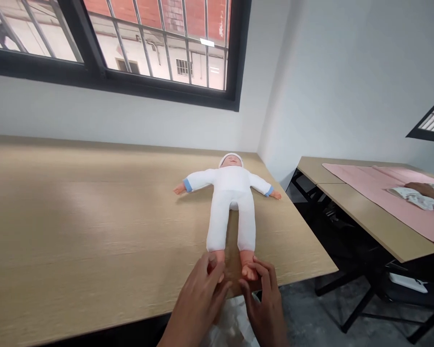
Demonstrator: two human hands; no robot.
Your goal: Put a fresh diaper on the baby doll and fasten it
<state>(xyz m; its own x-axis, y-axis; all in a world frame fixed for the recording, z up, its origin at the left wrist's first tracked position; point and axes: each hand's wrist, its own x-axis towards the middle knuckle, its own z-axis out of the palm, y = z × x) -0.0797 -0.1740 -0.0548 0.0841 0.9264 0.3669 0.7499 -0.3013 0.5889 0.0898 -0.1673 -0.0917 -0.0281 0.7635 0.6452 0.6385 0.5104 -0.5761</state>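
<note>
A doll (233, 182) lies on its back on the desk (94, 217), head at the far end, bare feet (249, 273) near the front edge. It wears a white suit (217, 222) with blue cuffs (187, 185) and a white cap (231, 154). Its arms spread out to both sides, angled slightly down, one reaching close to the desk's right edge. The legs are straight and slightly apart, with a gap between.
</note>
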